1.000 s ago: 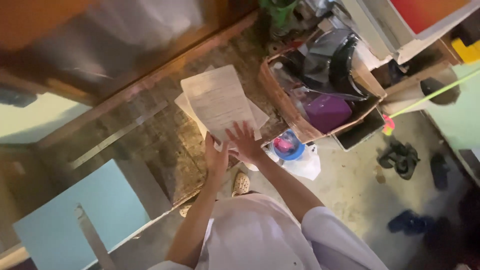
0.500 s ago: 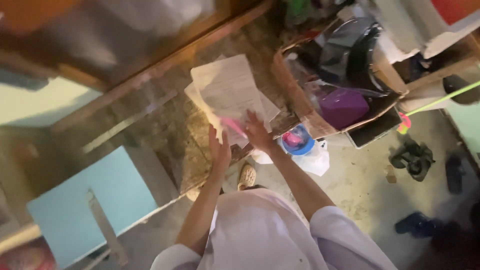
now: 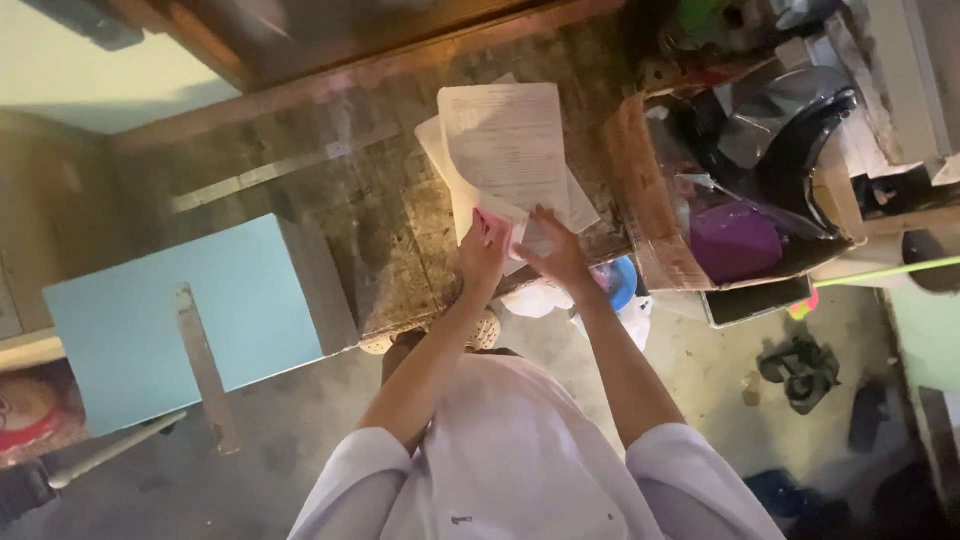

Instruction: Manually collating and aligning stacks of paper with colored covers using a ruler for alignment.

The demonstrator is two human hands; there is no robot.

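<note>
Below me, both of my hands meet at the near edge of a loose stack of white printed paper sheets (image 3: 510, 150) lying on a mottled brown stone surface (image 3: 370, 230). My left hand (image 3: 484, 252) has its fingers closed on the stack's lower corner. My right hand (image 3: 553, 250) rests just beside it, fingers spread flat on the sheets. A cardboard box (image 3: 640, 200) of clutter sits to the right, a pale blue board (image 3: 170, 320) to the left.

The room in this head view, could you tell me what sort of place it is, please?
Probably a cluttered storeroom or back room of a home. A worn counter holds loose papers under both hands, a cardboard box is crammed with odds and ends, and sandals lie on the bare concrete floor.
</note>
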